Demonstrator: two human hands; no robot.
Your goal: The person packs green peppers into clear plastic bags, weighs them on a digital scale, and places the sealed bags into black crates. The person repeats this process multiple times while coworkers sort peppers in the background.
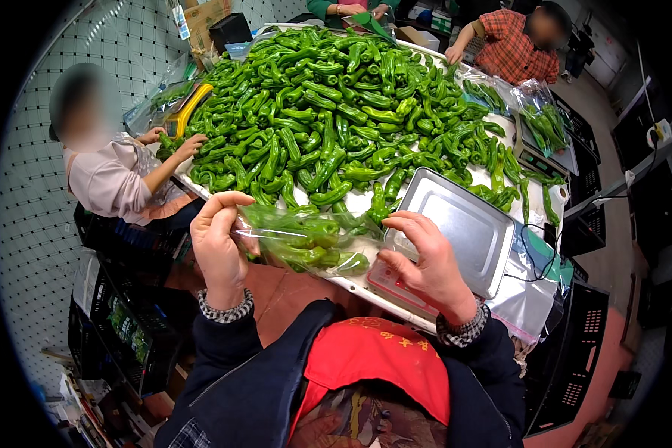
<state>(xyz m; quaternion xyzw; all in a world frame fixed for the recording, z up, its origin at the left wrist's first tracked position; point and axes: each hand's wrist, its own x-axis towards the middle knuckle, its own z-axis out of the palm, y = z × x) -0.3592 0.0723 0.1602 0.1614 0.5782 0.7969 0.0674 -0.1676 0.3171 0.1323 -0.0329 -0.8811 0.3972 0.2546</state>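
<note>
My left hand (224, 246) grips one end of a clear plastic bag (280, 238) with several green peppers (313, 249) inside. The bag hangs tilted over the near edge of the table. My right hand (425, 263) is at the bag's other end, thumb and fingers apart; whether its fingertips touch the plastic I cannot tell. Just beyond the right hand sits a digital scale (403, 288) with a metal tray (459, 224) on top. A large heap of green peppers (325, 112) covers most of the table beyond both hands.
Flat plastic bags (521, 302) lie right of the scale, by a black cable (537, 263). A second scale (537, 151) bears a filled bag (543, 120). People work at the left (123, 168), the far side (353, 8) and the far right (509, 47). Black crates (129, 325) stand at lower left.
</note>
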